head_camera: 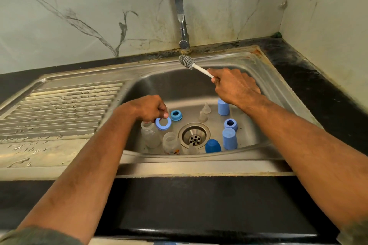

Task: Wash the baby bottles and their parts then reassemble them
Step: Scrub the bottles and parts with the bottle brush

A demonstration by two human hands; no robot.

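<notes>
My left hand [148, 108] pinches a light blue screw ring [163, 123] just above two clear bottles [150, 134] [171, 143] standing in the steel sink [159, 83]. My right hand [235, 85] grips the white handle of a grey bottle brush [186, 61], held up over the basin with its head toward the tap. On the sink floor lie another blue ring [176, 115], a third ring [230, 123], two clear teats [205, 112], two light blue caps [223, 107] [230, 139] and a dark blue cap [213, 146].
The drain [194, 135] is in the middle of the basin. A chrome tap [181, 16] rises behind the sink; no water runs. A ribbed draining board [59, 109] lies to the left, and dark countertop [308, 77] runs to the right by the wall corner.
</notes>
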